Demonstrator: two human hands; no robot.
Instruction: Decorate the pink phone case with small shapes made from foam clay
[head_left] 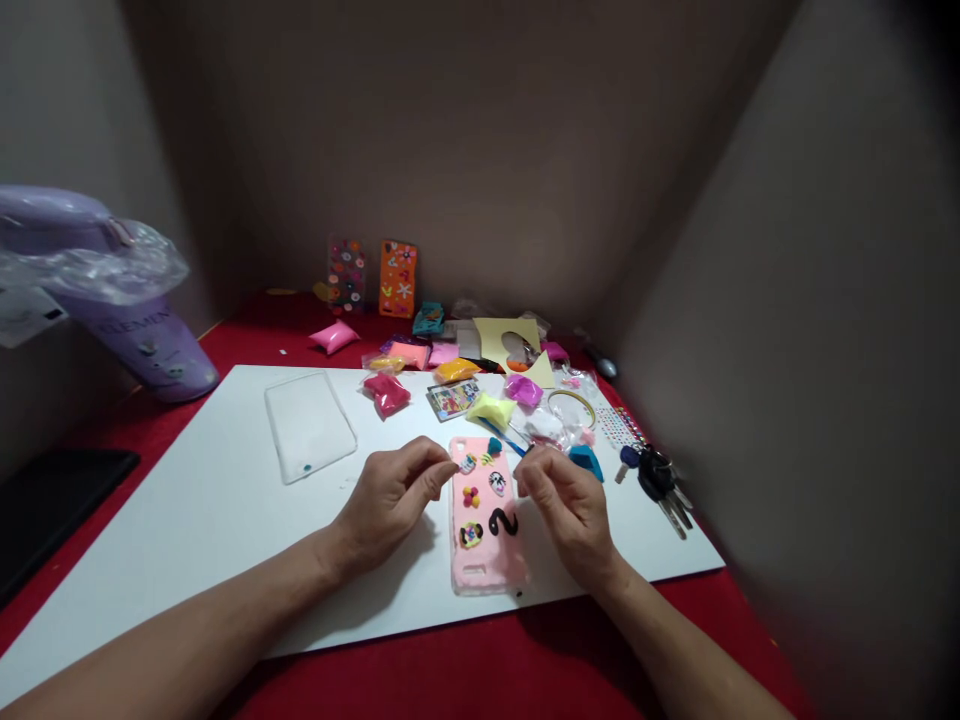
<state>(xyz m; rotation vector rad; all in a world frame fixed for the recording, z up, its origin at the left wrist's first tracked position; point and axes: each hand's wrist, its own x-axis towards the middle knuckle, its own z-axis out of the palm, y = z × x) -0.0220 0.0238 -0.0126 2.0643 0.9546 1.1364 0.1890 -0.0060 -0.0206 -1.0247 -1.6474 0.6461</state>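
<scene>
A phone case (484,560) covered in pink clay lies on a white board, decorated with a black curved piece (503,522), a red and yellow flower (471,497), an eye-like piece (497,484) and other small clay shapes. At its upper left edge is my left hand (397,495), thumb and forefinger pinched together; anything between them is too small to make out. My right hand (566,510) is pinched too, just off the case's right side. A thin blue stick (510,437) reaches up to its fingertips; I cannot tell whether it is held.
On the white board (225,540) lie a clear case (310,425), keys (664,485), a yellow ring (572,407) and several clay packets, including a red one (387,393). Two decorated cases stand behind, one orange (397,278). A purple tumbler (150,340) is at left.
</scene>
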